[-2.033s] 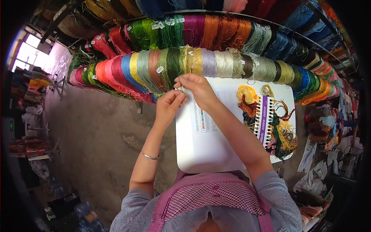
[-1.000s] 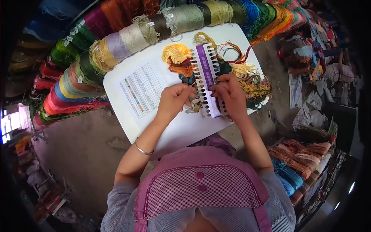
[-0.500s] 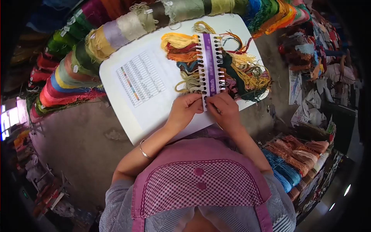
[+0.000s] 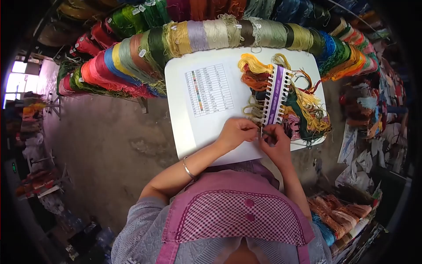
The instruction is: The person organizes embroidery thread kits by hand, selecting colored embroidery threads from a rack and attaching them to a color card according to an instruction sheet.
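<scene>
The head view has the punched thread card (image 4: 274, 94) lying tilted on the white bench (image 4: 182, 123), toward its right side, with a purple strip down its middle and holes along both long edges. The card looks light and fairly stiff, likely to bend if pressed hard; its edges beside the holes seem the sound place to take hold. The yellow skein (image 4: 254, 64), the pale loops (image 4: 253, 110) and the mixed threads (image 4: 310, 108) spreading from its sides look soft, slippery and easy to snag, best pinched singly near the holes.

Both hands are at the card's near end: the left hand (image 4: 238, 134) and the right hand (image 4: 277, 143) face each other, fingertips bunched close. Whether either grip is clamped on card or thread, I cannot tell.

Left of the card lies a printed chart (image 4: 210, 90); beyond the bench's far edge hangs a row of coloured hanks (image 4: 217, 34).
</scene>
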A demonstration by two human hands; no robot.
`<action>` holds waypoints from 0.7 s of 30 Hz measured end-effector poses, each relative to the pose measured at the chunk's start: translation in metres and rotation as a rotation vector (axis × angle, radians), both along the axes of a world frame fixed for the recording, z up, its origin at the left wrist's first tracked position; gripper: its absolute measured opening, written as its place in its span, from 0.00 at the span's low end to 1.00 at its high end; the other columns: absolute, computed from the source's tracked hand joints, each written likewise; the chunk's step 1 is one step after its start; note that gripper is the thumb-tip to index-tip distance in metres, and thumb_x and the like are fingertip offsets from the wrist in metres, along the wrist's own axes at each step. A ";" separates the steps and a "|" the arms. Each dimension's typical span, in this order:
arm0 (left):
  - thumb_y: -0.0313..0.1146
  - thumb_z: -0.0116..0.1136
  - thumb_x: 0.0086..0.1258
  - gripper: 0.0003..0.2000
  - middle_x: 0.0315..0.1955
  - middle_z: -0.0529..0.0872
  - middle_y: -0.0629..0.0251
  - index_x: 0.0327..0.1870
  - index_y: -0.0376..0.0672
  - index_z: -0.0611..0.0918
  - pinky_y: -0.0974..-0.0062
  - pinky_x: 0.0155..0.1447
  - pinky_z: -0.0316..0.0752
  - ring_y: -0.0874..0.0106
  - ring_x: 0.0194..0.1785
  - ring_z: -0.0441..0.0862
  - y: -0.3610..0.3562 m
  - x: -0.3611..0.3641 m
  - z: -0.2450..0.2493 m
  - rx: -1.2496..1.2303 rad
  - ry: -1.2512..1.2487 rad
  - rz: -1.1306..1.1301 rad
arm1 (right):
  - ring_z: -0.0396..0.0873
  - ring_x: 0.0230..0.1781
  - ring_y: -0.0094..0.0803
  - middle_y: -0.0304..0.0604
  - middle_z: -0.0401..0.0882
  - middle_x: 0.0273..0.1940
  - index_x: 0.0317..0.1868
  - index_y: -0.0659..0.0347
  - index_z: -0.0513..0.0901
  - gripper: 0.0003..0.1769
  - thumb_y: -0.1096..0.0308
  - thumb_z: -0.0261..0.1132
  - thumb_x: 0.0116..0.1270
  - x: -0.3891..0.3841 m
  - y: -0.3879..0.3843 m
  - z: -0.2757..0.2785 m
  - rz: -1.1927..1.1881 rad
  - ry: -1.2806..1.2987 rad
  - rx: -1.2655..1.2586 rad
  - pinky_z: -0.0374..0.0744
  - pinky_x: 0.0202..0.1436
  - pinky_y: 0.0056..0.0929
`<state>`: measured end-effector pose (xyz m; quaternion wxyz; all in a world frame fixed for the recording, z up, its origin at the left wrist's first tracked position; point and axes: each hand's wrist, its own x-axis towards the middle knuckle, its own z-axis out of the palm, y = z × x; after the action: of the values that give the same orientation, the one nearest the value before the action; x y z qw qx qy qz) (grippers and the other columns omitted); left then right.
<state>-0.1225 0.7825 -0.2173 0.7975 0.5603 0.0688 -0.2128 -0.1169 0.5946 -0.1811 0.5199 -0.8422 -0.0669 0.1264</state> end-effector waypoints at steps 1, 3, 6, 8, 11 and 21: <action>0.25 0.61 0.69 0.05 0.29 0.87 0.65 0.41 0.32 0.84 0.79 0.38 0.80 0.77 0.31 0.83 0.003 0.000 0.005 -0.006 -0.009 0.005 | 0.76 0.33 0.18 0.35 0.78 0.34 0.43 0.63 0.77 0.18 0.73 0.74 0.54 0.000 -0.001 -0.003 -0.003 0.017 0.005 0.74 0.36 0.19; 0.28 0.58 0.69 0.08 0.25 0.85 0.64 0.43 0.33 0.84 0.82 0.34 0.77 0.76 0.27 0.81 0.009 -0.002 0.016 -0.272 0.131 0.179 | 0.75 0.32 0.18 0.35 0.78 0.34 0.43 0.63 0.77 0.17 0.74 0.74 0.54 -0.002 -0.003 -0.009 -0.002 0.028 0.005 0.73 0.36 0.18; 0.30 0.53 0.70 0.12 0.24 0.85 0.61 0.50 0.34 0.81 0.81 0.29 0.75 0.74 0.25 0.81 0.027 0.002 0.036 -0.577 0.314 0.025 | 0.69 0.30 0.17 0.34 0.75 0.31 0.49 0.61 0.74 0.25 0.74 0.75 0.52 -0.004 0.003 -0.009 -0.012 -0.044 -0.063 0.70 0.33 0.17; 0.29 0.49 0.71 0.13 0.25 0.85 0.58 0.53 0.38 0.80 0.79 0.26 0.74 0.74 0.24 0.82 0.031 0.010 0.036 -0.265 0.139 -0.310 | 0.66 0.28 0.17 0.33 0.70 0.29 0.56 0.59 0.68 0.34 0.75 0.77 0.49 -0.007 0.013 -0.002 -0.038 -0.216 -0.131 0.67 0.31 0.18; 0.34 0.55 0.67 0.11 0.24 0.84 0.61 0.46 0.40 0.80 0.77 0.25 0.73 0.74 0.22 0.80 0.003 0.018 0.025 0.133 -0.007 -0.435 | 0.66 0.28 0.25 0.35 0.65 0.31 0.58 0.60 0.66 0.38 0.74 0.77 0.47 -0.008 0.014 -0.017 -0.100 -0.205 -0.128 0.71 0.33 0.23; 0.43 0.54 0.74 0.17 0.19 0.71 0.75 0.22 0.47 0.72 0.80 0.24 0.57 0.82 0.22 0.66 0.187 -0.010 0.028 0.131 0.090 0.297 | 0.69 0.28 0.22 0.33 0.66 0.30 0.55 0.59 0.71 0.30 0.74 0.72 0.50 0.012 0.001 -0.027 0.156 -0.124 -0.207 0.71 0.34 0.22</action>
<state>-0.1326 0.9698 -0.1895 0.7782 0.5846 0.2002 -0.1123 -0.1053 0.5959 -0.2082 0.4137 -0.8897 -0.1509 0.1202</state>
